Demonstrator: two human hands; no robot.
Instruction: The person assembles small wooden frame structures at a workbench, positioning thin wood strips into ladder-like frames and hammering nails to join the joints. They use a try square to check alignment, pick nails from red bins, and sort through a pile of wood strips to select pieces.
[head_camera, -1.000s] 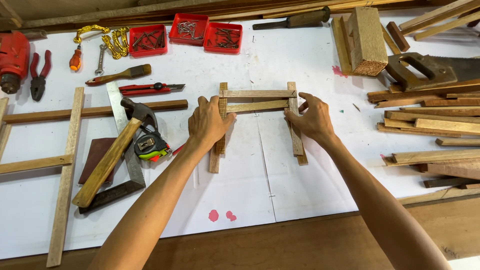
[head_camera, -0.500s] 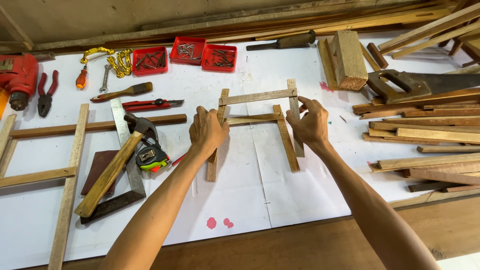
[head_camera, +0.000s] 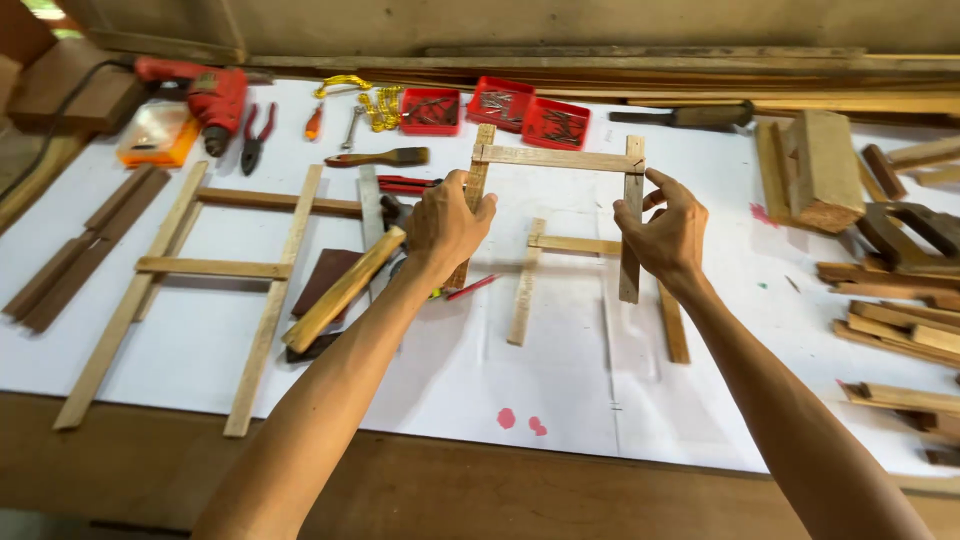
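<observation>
1. Centrally, a wooden frame (head_camera: 556, 160) of three thin slats, two legs joined by a top crosspiece, is held raised above the white-covered table (head_camera: 560, 390).
2. The left hand (head_camera: 450, 222) is closed around the frame's left leg.
3. The right hand (head_camera: 668, 232) pinches the right leg between thumb and fingers.
4. Loose slats (head_camera: 560, 244) lie on the table beneath the frame.
5. Three red trays (head_camera: 497, 104) of nails sit beyond; a hammer (head_camera: 340, 292) lies left.
</observation>
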